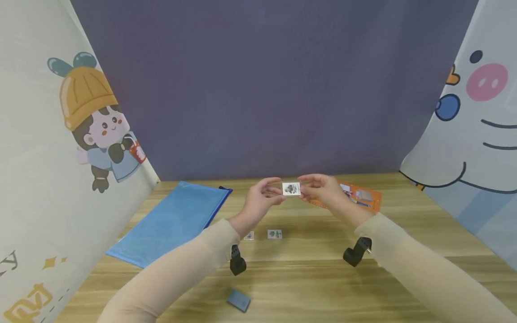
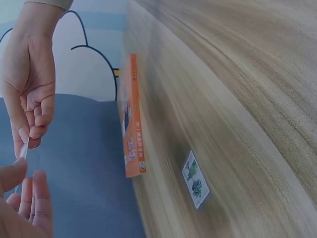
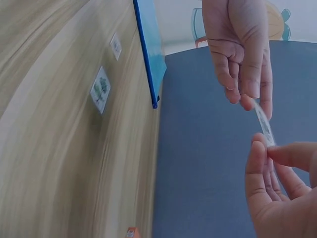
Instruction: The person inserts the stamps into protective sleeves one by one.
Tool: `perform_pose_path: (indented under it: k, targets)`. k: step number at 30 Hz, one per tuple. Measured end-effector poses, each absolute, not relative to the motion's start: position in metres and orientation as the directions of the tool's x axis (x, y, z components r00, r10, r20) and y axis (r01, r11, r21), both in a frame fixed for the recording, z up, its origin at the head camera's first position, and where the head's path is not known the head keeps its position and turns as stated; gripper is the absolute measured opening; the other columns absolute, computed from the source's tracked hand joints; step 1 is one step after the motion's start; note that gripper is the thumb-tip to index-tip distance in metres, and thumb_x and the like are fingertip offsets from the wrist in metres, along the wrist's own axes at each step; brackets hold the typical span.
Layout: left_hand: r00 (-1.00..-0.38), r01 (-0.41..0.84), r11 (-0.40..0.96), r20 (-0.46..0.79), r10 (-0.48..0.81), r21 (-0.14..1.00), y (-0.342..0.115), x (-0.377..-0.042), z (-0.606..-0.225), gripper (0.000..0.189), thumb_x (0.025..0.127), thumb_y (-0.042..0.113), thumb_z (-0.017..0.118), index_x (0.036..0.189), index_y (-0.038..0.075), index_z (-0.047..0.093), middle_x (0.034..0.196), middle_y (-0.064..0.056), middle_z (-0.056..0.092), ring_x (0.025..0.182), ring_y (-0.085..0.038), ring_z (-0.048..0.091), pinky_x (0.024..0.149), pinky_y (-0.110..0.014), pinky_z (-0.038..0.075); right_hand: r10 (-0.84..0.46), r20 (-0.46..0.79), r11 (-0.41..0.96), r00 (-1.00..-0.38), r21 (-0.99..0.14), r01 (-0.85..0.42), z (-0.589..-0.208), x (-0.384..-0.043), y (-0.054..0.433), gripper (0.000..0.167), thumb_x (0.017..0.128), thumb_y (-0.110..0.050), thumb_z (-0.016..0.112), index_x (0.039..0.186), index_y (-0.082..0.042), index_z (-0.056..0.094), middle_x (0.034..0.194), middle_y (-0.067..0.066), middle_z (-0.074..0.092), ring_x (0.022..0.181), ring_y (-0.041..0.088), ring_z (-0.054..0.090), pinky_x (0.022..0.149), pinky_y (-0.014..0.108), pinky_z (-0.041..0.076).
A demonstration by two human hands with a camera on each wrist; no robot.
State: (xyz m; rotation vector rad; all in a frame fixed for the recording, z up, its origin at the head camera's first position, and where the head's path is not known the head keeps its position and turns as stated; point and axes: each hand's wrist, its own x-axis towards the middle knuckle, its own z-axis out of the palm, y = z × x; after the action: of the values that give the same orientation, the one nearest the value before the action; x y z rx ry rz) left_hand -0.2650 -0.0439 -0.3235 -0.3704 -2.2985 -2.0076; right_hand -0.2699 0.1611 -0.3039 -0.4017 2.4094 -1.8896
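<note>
Up in front of the dark backdrop, a small picture card with a white border and a dark drawing is held between both hands. My left hand pinches its left edge. On the opposite edge, my right hand pinches it between thumb and fingers. Seen nearly edge-on in the right wrist view, the card looks thin, slightly bowed and shiny. Below the hands, another picture card with a green drawing lies on the wooden table. A further small card lies beside it, partly hidden by the left wrist.
A blue zip pouch lies at the left of the table. Behind the right forearm is an orange box with printed pictures. Near the front sits a small grey-blue block. The dark backdrop rises behind the table's far edge.
</note>
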Motion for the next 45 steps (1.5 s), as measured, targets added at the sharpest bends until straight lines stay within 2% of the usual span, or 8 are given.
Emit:
perform_pose_path:
  k: [6,9,19,23,29,32,37,45]
  targets:
    - [-0.952,0.269,0.204,0.228,0.204,0.941,-0.035,-0.269,-0.330,0.055,0.079,-0.003,0.076,0.129,0.010,0.059,0.101,-0.015,0.070,0.087,-0.020,0.069,0.078,-0.028,0.060,-0.237,0.088,0.268,-0.967,-0.951,-0.152,-0.313,-0.271,0.174,0.044,0.094,-0.010,0.063,0.134,0.002,0.051,0.105,0.013,0.068,0.083,0.012,0.068,0.086,0.037,0.059]
    - [-0.948,0.278,0.220,0.231,0.217,0.935,-0.031,-0.270,-0.334,0.052,0.078,-0.005,0.076,0.127,0.006,0.060,0.099,-0.016,0.071,0.084,-0.020,0.068,0.076,-0.026,0.060,-0.239,0.065,0.250,-0.969,-0.960,-0.126,-0.318,-0.271,0.179,0.045,0.094,-0.009,0.063,0.135,0.003,0.050,0.107,0.014,0.068,0.082,0.012,0.068,0.084,0.034,0.059]
    - [-0.955,0.255,0.308,0.189,0.227,0.917,-0.018,-0.273,-0.350,0.047,0.075,-0.003,0.079,0.119,0.005,0.065,0.092,-0.013,0.070,0.079,-0.016,0.065,0.073,-0.025,0.059,-0.254,0.005,0.214,-0.967,-0.975,-0.061,-0.334,-0.270,0.189,0.048,0.091,0.001,0.062,0.135,0.009,0.046,0.102,0.013,0.066,0.078,0.013,0.069,0.079,0.032,0.061]
    - [-0.962,0.223,0.338,0.152,0.225,0.915,-0.014,-0.273,-0.357,0.044,0.074,-0.003,0.079,0.116,0.004,0.066,0.089,-0.012,0.070,0.077,-0.014,0.065,0.071,-0.024,0.059,-0.252,-0.022,0.240,-0.968,-0.970,-0.040,-0.344,-0.272,0.192,0.048,0.088,0.004,0.063,0.133,0.010,0.047,0.104,0.016,0.065,0.080,0.016,0.069,0.080,0.033,0.061]
    - [-0.967,0.169,0.382,0.078,0.242,0.908,-0.007,-0.273,-0.370,0.042,0.074,-0.003,0.079,0.114,0.002,0.067,0.089,-0.013,0.072,0.074,-0.015,0.066,0.066,-0.022,0.056,-0.232,-0.058,0.276,-0.971,-0.961,-0.008,-0.361,-0.274,0.194,0.048,0.087,0.006,0.063,0.131,0.013,0.048,0.099,0.014,0.066,0.075,0.012,0.066,0.071,0.025,0.060]
    - [-0.964,0.158,0.440,0.043,0.261,0.884,-0.004,-0.272,-0.377,0.042,0.076,0.000,0.079,0.115,0.003,0.066,0.089,-0.009,0.072,0.074,-0.014,0.065,0.064,-0.022,0.055,-0.232,-0.065,0.316,-0.971,-0.949,-0.012,-0.367,-0.272,0.195,0.047,0.085,0.006,0.064,0.129,0.014,0.049,0.100,0.017,0.065,0.075,0.011,0.065,0.073,0.027,0.061]
    - [-0.952,0.182,0.478,0.033,0.303,0.859,0.002,-0.270,-0.387,0.041,0.075,0.000,0.080,0.113,0.002,0.065,0.085,-0.007,0.070,0.068,-0.012,0.062,0.057,-0.021,0.054,-0.246,-0.100,0.393,-0.964,-0.920,-0.005,-0.375,-0.269,0.198,0.045,0.084,0.005,0.066,0.126,0.014,0.052,0.100,0.017,0.064,0.077,0.013,0.064,0.076,0.029,0.060]
    - [-0.939,0.218,0.527,0.028,0.344,0.821,0.010,-0.266,-0.394,0.045,0.070,-0.005,0.081,0.112,-0.006,0.064,0.080,-0.010,0.070,0.062,-0.011,0.062,0.053,-0.018,0.052,-0.254,-0.129,0.459,-0.959,-0.888,-0.002,-0.390,-0.270,0.202,0.043,0.080,0.004,0.069,0.120,0.013,0.056,0.098,0.017,0.065,0.077,0.016,0.062,0.071,0.027,0.059]
